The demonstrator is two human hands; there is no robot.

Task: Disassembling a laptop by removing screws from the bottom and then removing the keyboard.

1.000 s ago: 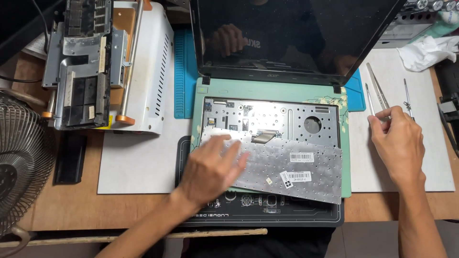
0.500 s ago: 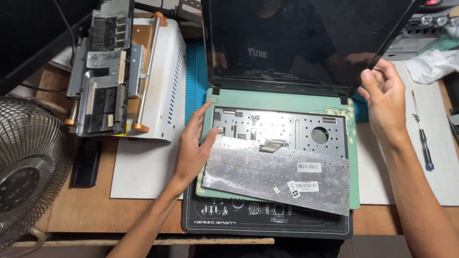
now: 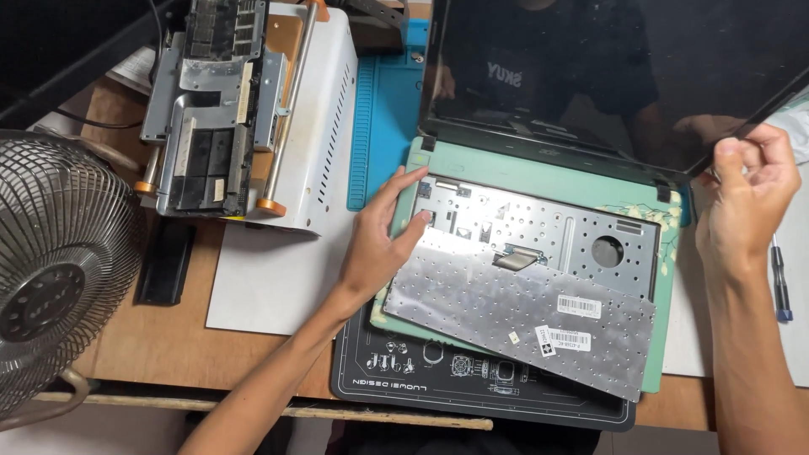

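An open laptop with a pale green base (image 3: 539,173) and a dark screen (image 3: 607,67) lies in front of me. Its keyboard (image 3: 522,316) is flipped face down, silver back up, slanting across the front of the base, and a ribbon cable (image 3: 516,259) joins it to the perforated metal tray (image 3: 539,227). My left hand (image 3: 379,244) rests with spread fingers on the keyboard's left end and the base's left edge. My right hand (image 3: 746,198) pinches the lower right edge of the screen.
A wire fan (image 3: 59,270) stands at the left. A white machine with metal parts (image 3: 244,109) sits at the back left beside a blue mat (image 3: 383,109). Under the laptop lies a black mat (image 3: 438,379). A screwdriver (image 3: 779,278) lies at the right.
My right hand left the white mat and tools at the right and rose to grip the screen's edge. My left hand slid from the keyboard's back to its left end.
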